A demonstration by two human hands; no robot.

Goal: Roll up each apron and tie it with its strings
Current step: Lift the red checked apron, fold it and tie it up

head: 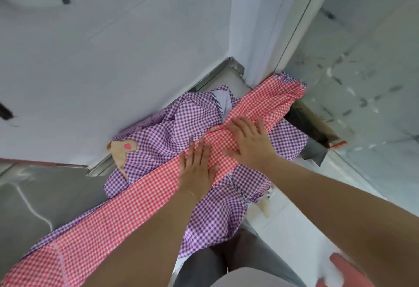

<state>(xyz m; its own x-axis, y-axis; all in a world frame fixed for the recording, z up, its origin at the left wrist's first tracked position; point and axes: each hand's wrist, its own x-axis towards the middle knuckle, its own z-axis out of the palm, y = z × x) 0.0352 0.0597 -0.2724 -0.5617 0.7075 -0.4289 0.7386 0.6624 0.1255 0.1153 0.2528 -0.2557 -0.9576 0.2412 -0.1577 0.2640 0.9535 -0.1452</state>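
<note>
A red-and-white checked apron lies folded into a long narrow band, running from the lower left up to the far right corner. Under it is a heap of purple checked aprons, one with a tan patch bearing a pink spot. My left hand lies flat on the red band with straight fingers. My right hand presses flat on the band just beyond it, fingers spread. No strings are visible.
The aprons lie on a steel counter set against a white wall. A glass panel stands at the right. A dark gap opens by the counter's right edge, and a pink object shows at the lower right.
</note>
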